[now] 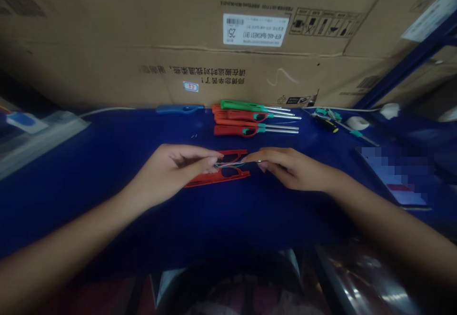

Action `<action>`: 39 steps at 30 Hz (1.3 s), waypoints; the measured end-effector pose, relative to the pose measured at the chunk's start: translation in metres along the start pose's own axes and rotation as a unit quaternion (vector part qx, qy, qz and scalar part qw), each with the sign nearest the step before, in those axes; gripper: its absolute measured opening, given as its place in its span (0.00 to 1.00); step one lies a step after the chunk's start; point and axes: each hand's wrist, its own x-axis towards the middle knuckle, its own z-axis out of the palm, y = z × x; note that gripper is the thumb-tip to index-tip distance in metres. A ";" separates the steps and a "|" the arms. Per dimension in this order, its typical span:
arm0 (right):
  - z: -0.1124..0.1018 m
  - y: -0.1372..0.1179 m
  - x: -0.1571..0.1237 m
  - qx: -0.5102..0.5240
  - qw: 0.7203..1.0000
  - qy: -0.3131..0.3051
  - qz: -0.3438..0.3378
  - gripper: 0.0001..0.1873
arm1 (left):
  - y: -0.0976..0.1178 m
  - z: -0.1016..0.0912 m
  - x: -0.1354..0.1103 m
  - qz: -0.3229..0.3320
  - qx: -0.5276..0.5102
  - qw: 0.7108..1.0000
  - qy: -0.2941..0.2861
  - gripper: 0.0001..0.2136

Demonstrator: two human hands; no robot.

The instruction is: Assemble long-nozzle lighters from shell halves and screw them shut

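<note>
My left hand (pixel 182 163) pinches one end of a bundle of thin wires (pixel 230 164) between thumb and fingertips. Facing it, my right hand (pixel 287 166) is closed on the other end, where a small metallic glint shows at the fingers. Just below the wires, two red lighter shell halves (pixel 233 174) with trigger openings lie on the blue table. My left hand covers their left ends. Whatever joins the wires inside the fingers is hidden.
Beyond my hands lie several red lighters (pixel 235 129), a green lighter (pixel 237 104) and a blue lighter handle (pixel 178 109). A screwdriver (pixel 326 123), teal parts and a white roll (pixel 357 123) sit at right, near a tablet-like screen (pixel 396 177). A cardboard box (pixel 143 29) walls the back.
</note>
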 end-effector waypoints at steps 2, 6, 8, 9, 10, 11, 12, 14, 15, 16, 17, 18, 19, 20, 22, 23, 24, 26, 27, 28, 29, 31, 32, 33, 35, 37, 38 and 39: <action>0.000 0.000 0.000 0.006 1.000 0.001 0.015 0.24 | 0.000 0.000 0.000 0.002 0.004 1.000 -0.001 0.12; 0.002 0.001 0.000 0.010 1.000 -0.004 0.012 0.23 | 0.003 0.000 -0.001 0.019 0.016 1.000 -0.004 0.11; 0.002 0.002 0.000 0.008 1.000 -0.001 -0.002 0.23 | 0.003 0.000 0.000 0.019 0.020 1.000 -0.006 0.11; 0.002 0.002 0.000 0.006 1.000 0.001 -0.006 0.22 | 0.003 0.000 0.000 0.016 0.021 1.000 -0.007 0.12; 0.002 0.002 0.000 0.004 1.000 0.004 -0.011 0.21 | 0.002 0.000 0.001 0.014 0.023 1.000 -0.009 0.12; 0.001 0.002 0.000 0.001 1.000 0.007 -0.014 0.21 | 0.001 0.000 0.001 0.012 0.024 1.000 -0.010 0.12; 0.001 0.002 -0.001 -0.003 1.000 0.008 -0.017 0.20 | 0.000 0.000 0.002 0.011 0.026 1.000 -0.012 0.12; 0.001 0.002 -0.001 -0.010 1.000 0.005 -0.022 0.19 | -0.002 0.000 0.003 0.010 0.031 0.999 -0.014 0.12; 0.001 0.002 -0.001 -0.014 1.000 0.002 -0.022 0.19 | -0.003 0.001 0.003 0.011 0.035 0.999 -0.015 0.12; 0.001 0.002 -0.001 -0.017 1.000 -0.003 -0.021 0.19 | -0.004 0.001 0.003 0.015 0.044 0.999 -0.015 0.12; 0.001 0.002 -0.001 -0.020 1.000 -0.009 -0.019 0.19 | -0.005 0.002 0.003 0.024 0.060 0.998 -0.013 0.12; 0.001 0.002 -0.001 -0.022 0.999 -0.015 -0.017 0.19 | -0.006 0.003 0.003 0.042 0.085 0.995 -0.008 0.11; 0.001 0.002 -0.001 -0.023 0.999 -0.021 -0.016 0.19 | -0.007 0.004 0.002 0.069 0.119 0.991 -0.003 0.11; 0.001 0.002 -0.001 -0.025 0.999 -0.026 -0.014 0.20 | -0.009 0.004 0.001 0.101 0.158 0.982 0.000 0.10; 0.001 0.001 -0.001 -0.029 0.999 -0.036 -0.010 0.20 | -0.012 0.005 0.001 0.168 0.231 0.958 -0.007 0.09; 0.001 0.001 -0.001 -0.031 0.999 -0.041 -0.007 0.20 | -0.013 0.004 0.000 0.193 0.258 0.947 -0.016 0.09; 0.001 0.001 -0.001 -0.032 0.998 -0.046 -0.004 0.20 | -0.014 0.004 0.000 0.209 0.277 0.937 -0.027 0.09; 0.001 0.000 0.000 -0.036 0.998 -0.057 0.000 0.20 | -0.015 0.003 0.001 0.223 0.297 0.928 -0.041 0.10; 0.001 0.000 0.000 -0.037 0.997 -0.060 0.003 0.20 | -0.016 0.003 0.001 0.225 0.301 0.925 -0.047 0.10; 0.002 0.000 0.000 -0.038 0.997 -0.063 0.007 0.20 | -0.016 0.002 0.001 0.223 0.303 0.925 -0.049 0.10; 0.002 0.000 0.000 -0.038 0.997 -0.065 0.010 0.20 | -0.016 0.002 0.001 0.220 0.302 0.926 -0.049 0.10; 0.003 0.001 0.000 -0.036 0.997 -0.067 0.015 0.20 | -0.018 0.002 0.001 0.209 0.298 0.930 -0.046 0.10; 0.004 0.002 0.000 -0.034 0.997 -0.068 0.015 0.20 | -0.018 0.003 0.001 0.204 0.297 0.932 -0.045 0.09; 0.004 0.003 0.000 -0.031 0.997 -0.070 0.015 0.20 | -0.019 0.003 0.001 0.201 0.298 0.932 -0.044 0.09; 0.005 0.004 0.000 -0.024 0.997 -0.072 0.015 0.20 | -0.021 0.003 0.001 0.201 0.301 0.931 -0.043 0.09; 0.005 0.004 0.000 -0.019 0.997 -0.074 0.017 0.20 | -0.021 0.003 0.002 0.201 0.301 0.931 -0.039 0.08; 0.004 0.005 0.000 -0.018 0.997 -0.074 0.019 0.20 | -0.021 0.003 0.002 0.199 0.299 0.933 -0.035 0.08; 0.004 0.005 0.000 -0.019 0.997 -0.075 0.021 0.20 | -0.021 0.003 0.002 0.197 0.297 0.934 -0.031 0.08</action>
